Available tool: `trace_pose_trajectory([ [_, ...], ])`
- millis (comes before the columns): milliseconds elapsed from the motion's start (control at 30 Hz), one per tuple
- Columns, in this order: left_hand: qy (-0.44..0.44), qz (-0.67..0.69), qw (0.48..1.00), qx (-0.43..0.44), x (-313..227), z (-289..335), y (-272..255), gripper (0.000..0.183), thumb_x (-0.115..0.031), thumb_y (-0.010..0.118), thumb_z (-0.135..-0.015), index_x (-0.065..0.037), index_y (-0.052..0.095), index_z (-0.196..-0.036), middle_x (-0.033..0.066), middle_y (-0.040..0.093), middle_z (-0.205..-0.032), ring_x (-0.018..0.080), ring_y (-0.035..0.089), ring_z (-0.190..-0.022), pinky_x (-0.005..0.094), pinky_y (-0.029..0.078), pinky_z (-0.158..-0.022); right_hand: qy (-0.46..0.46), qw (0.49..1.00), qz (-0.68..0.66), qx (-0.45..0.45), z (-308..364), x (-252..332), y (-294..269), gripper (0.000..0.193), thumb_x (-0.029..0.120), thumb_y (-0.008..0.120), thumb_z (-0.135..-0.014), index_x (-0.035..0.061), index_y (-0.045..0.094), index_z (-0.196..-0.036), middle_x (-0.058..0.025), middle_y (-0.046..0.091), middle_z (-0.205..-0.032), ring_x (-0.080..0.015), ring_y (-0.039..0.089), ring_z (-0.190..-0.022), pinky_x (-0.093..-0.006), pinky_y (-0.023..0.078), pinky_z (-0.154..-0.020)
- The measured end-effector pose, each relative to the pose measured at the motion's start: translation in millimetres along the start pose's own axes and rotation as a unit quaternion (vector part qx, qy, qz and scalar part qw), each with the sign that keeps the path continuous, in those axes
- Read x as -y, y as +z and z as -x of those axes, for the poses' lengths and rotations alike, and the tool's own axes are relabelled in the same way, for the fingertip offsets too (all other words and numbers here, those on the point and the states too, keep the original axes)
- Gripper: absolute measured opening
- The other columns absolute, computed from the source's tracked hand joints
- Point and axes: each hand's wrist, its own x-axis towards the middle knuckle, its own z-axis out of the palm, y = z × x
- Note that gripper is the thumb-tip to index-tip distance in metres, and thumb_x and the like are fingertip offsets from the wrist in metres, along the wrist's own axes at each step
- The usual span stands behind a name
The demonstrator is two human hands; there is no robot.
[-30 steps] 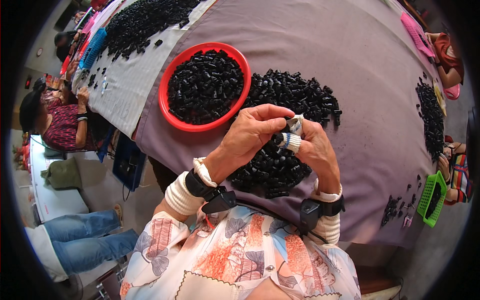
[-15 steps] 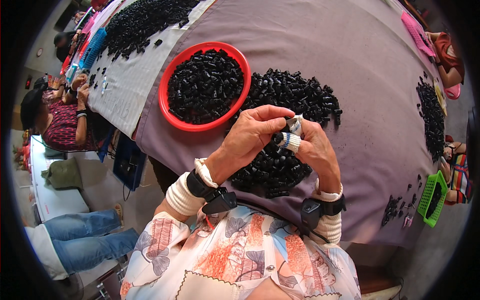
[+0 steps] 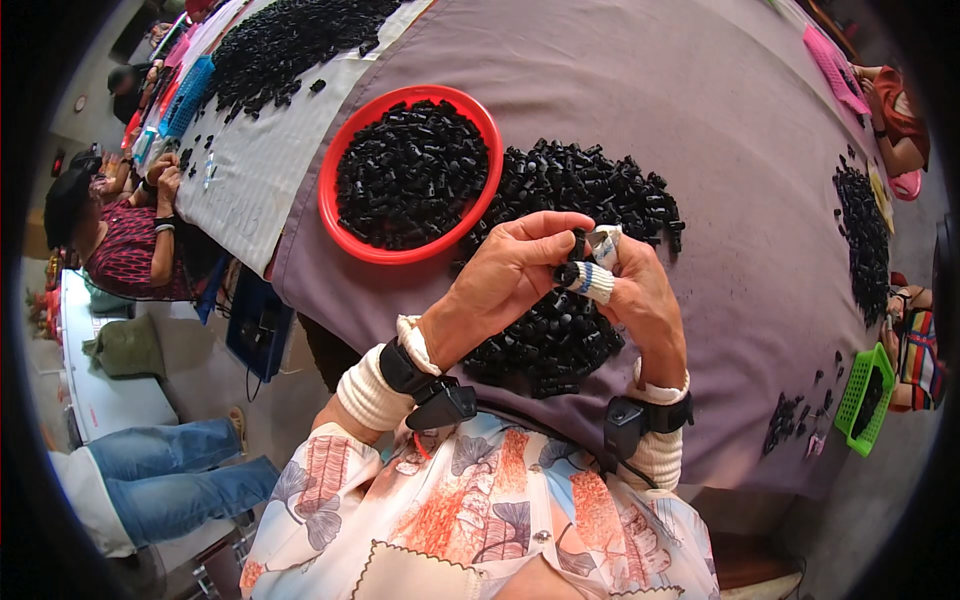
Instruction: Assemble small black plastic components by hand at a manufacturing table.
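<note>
My left hand (image 3: 510,268) is closed in a pinch, thumb and forefinger on a small black plastic part (image 3: 578,245). My right hand (image 3: 645,292) meets it from the other side, its wrapped thumb and forefinger closed around the same spot. A white knit cover with blue stripes (image 3: 592,281) sits on one right digit, and a pale wrap (image 3: 606,243) is on another. Whether the fingers hold one black part or two is too small to tell. Beneath both hands spreads a heap of similar black parts (image 3: 590,190), partly hidden by them.
A red round basin (image 3: 330,215) full of black parts stands left of the heap on the purple-grey cloth (image 3: 740,200). More black parts (image 3: 290,50) lie at the far left. Near the right edge are a green basket (image 3: 857,400) and scattered parts (image 3: 790,415). Other people sit around the table.
Both hands have shifted slightly to the right. The left fingertips have drawn a little lower, and more of the black part shows between the hands.
</note>
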Motion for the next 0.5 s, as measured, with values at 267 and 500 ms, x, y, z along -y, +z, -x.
trace_pose_trajectory([
  [267,0.005,-0.022,1.0,-0.008,-2.1,0.5,3.3,0.024,-0.008,0.052,-0.088,0.001,0.054,-0.11,0.0085,0.062,-0.094,0.012,0.061,-0.082,0.0251,0.051,-0.072,-0.002,1.0,0.01,0.0,0.0,0.9,0.8,0.022,0.016,0.069,-0.068,0.0004,0.057,-0.077,0.0001,0.051,-0.062,-0.0069,0.044,-0.056,-0.0244,0.037,-0.049],
  [500,0.011,-0.047,0.999,-0.014,-3.1,0.3,1.9,0.022,-0.006,0.054,-0.086,0.001,0.056,-0.107,0.0077,0.062,-0.095,0.0122,0.061,-0.083,0.0251,0.051,-0.072,0.003,0.999,0.036,0.002,0.7,1.4,2.0,0.026,0.021,0.071,-0.07,0.0003,0.057,-0.075,-0.0002,0.051,-0.061,-0.0075,0.045,-0.056,-0.0249,0.037,-0.05],
])
